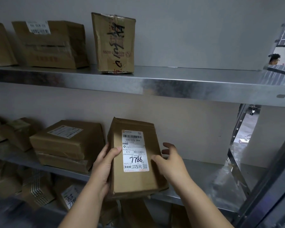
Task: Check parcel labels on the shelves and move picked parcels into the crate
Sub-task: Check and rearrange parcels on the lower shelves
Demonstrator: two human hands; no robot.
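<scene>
Two hands are on one parcel (135, 158) at the frame's six o'clock, and I read this as the label-check step. My left hand (104, 168) is wrapped around its left edge, thumb on the front face. My right hand (169, 162) has its thumb on the front face near the label (135, 151), its fingers loosely spread past the right edge. The parcel tilts toward me over the middle shelf (196, 183), label up, handwritten 7786. At nine o'clock sits a stacked pair of boxes (66, 145); at twelve o'clock a taped box (113, 43) stands upright. No crate is in view, so I judge nothing is visibly delivered; carrying remains.
</scene>
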